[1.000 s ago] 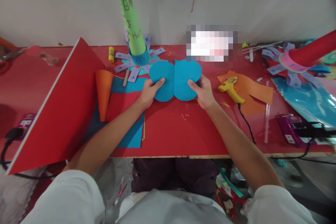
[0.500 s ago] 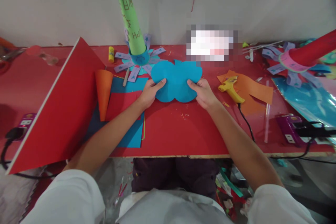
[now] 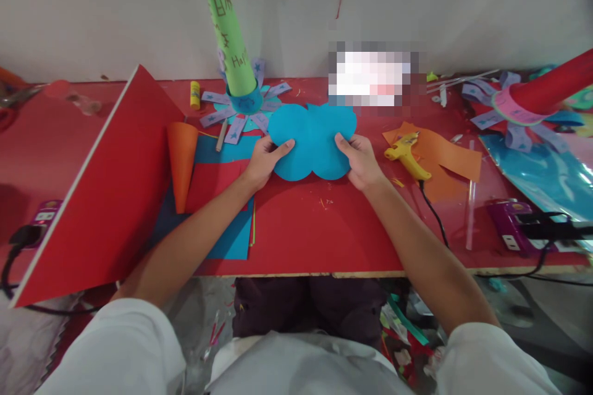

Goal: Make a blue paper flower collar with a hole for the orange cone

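A blue paper cutout [image 3: 311, 139] with rounded lobes lies spread on the red table [image 3: 315, 228] in front of me. My left hand [image 3: 265, 160] pinches its left edge, thumb on top. On the other side my right hand [image 3: 359, 158] grips the right edge the same way. Both hands keep the sheet flat and open above the table's middle.
A tall green paper cone [image 3: 227, 24] with purple strips stands behind the cutout. A yellow glue gun [image 3: 407, 154] lies on orange paper [image 3: 445, 160] to the right. A big red board [image 3: 102, 191], an orange cone [image 3: 183, 154] and blue sheets [image 3: 231, 234] lie left. Power strips [image 3: 514, 225] sit near the front edge.
The blue cutout, creased down its middle a second ago, has been opened out flat. My hands stayed on its two edges and shifted only slightly.
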